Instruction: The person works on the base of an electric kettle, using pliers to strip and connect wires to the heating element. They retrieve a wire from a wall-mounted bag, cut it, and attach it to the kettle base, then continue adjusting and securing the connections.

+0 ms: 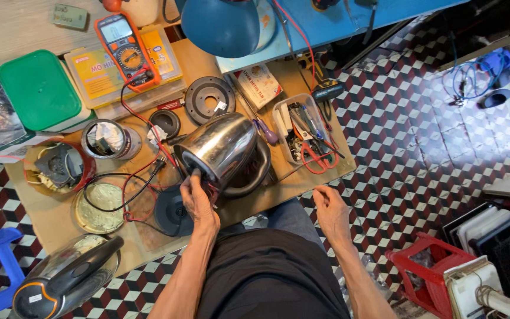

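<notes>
Cluttered board (60, 218): left hand (199, 204) grips the tipped kettle (219, 147) at its base; right hand (330, 212) rests loosely curled, empty.

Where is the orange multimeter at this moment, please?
In the head view, the orange multimeter lies at the upper left of the workbench, on a yellow box, right of the green lid.

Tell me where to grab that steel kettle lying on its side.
Take the steel kettle by its dark loop handle, coming from the near right. It arches clear of the smooth round body, facing the free right hand; the left hand already touches the open base.
</notes>
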